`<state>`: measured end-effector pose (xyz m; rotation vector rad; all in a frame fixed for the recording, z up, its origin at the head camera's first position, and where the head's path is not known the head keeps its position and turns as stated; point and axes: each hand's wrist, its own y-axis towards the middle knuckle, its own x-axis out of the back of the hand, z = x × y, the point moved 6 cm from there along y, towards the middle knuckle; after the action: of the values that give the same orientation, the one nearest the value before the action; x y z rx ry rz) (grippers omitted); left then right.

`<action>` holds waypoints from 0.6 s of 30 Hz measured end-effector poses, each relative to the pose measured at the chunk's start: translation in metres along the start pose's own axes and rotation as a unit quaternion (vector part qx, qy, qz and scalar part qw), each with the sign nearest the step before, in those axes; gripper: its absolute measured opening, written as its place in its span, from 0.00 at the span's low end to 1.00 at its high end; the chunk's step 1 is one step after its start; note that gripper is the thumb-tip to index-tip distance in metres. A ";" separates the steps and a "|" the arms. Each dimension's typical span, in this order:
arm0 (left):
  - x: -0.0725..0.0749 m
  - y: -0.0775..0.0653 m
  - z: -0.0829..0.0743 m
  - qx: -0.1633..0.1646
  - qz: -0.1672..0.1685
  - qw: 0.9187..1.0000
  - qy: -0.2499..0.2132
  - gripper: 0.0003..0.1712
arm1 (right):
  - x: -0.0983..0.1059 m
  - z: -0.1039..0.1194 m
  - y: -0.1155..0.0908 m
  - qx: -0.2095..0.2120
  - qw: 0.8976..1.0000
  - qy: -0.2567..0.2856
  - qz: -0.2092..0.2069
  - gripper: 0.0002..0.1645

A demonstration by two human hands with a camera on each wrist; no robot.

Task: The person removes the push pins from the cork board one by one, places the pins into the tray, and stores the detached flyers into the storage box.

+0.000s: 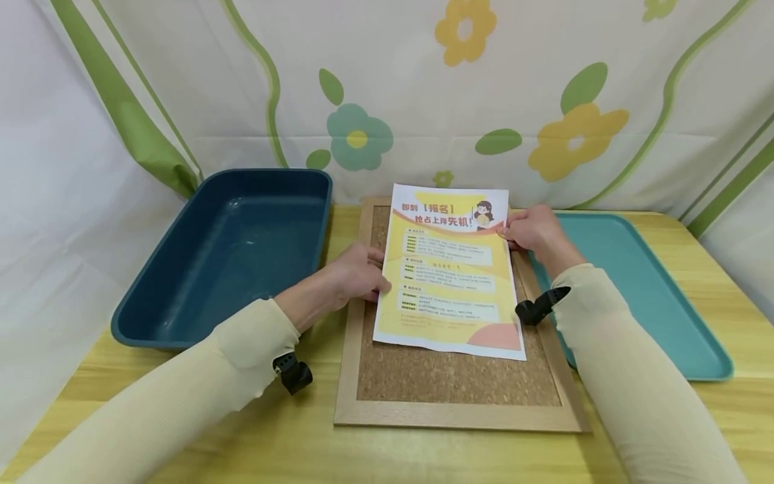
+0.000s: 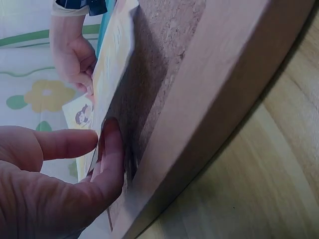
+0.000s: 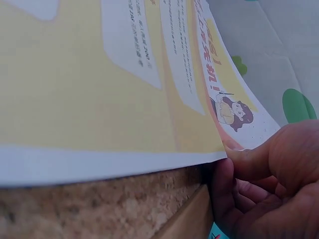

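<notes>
A yellow printed flyer [image 1: 447, 282] with a white border lies over a wood-framed cork board [image 1: 459, 383], its edges lifted a little off the cork. My left hand [image 1: 357, 274] pinches the flyer's left edge; the left wrist view shows the thumb on top and the fingers [image 2: 113, 149] beneath the paper. On the opposite side my right hand [image 1: 538, 234] pinches the upper right edge between thumb and forefinger, as the right wrist view shows the hand [image 3: 279, 179] close up. The cork under the paper is hidden.
To the left stands a deep dark blue tub [image 1: 242, 235]. A flat teal tray [image 1: 647, 289] lies to the right, partly behind my right arm. All rest on a wooden table [image 1: 254, 437], with a flowered curtain [image 1: 423, 134] hanging behind.
</notes>
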<state>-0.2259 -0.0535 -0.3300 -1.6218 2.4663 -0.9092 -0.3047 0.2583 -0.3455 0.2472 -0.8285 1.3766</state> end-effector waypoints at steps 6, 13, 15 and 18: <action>-0.002 -0.008 0.000 0.006 -0.012 1.000 0.017 0.27 | 0.000 -0.006 -0.006 -0.011 0.999 0.049 -0.001 0.22; -0.002 -0.008 0.002 0.008 -0.031 0.999 0.044 0.27 | -0.002 -0.017 -0.008 -0.022 0.990 0.140 -0.013 0.25; -0.002 -0.008 0.001 0.007 -0.037 0.998 0.052 0.27 | -0.003 -0.020 -0.008 -0.022 0.986 0.167 -0.009 0.26; -0.002 -0.009 -0.003 0.002 -0.045 0.996 0.074 0.26 | -0.003 -0.023 -0.007 -0.023 0.978 0.209 -0.006 0.27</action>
<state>-0.2190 -0.0534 -0.3240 -1.7373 2.5005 -1.0809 -0.2895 0.2680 -0.3613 -0.0748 -0.5050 1.3340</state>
